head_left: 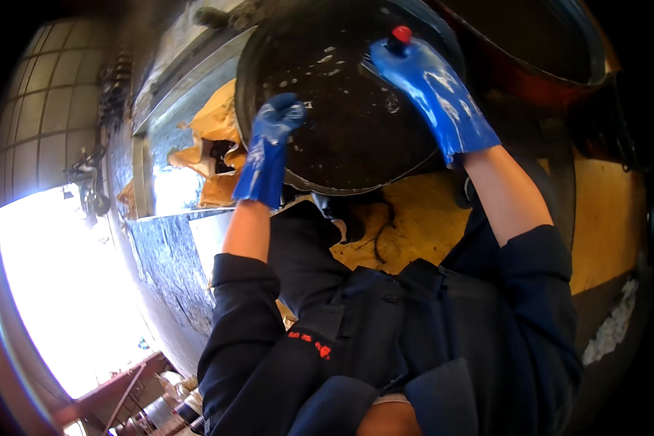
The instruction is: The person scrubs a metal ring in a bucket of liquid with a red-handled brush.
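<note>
A large round dark basin [341,149] of dark liquid with pale bubbles is in front of me. My right hand [416,69], in a long blue rubber glove, is closed round a black-handled tool with a red end [400,36]. A thin metallic edge shows beside its fingers; the rest of the tool is hidden, so its kind is unclear. My left hand [277,120], in a matching wet glove, is over the basin's left side. Its fingers are curled, and whatever they may hold is hidden.
Crumpled brown paper [218,120] lies left of the basin, by a grey ledge [174,254]. A second, red-sided vessel [501,73] stands at the far right. Yellowish boarding [414,218] shows below the basin. Bright daylight comes through an opening [65,283] on the left.
</note>
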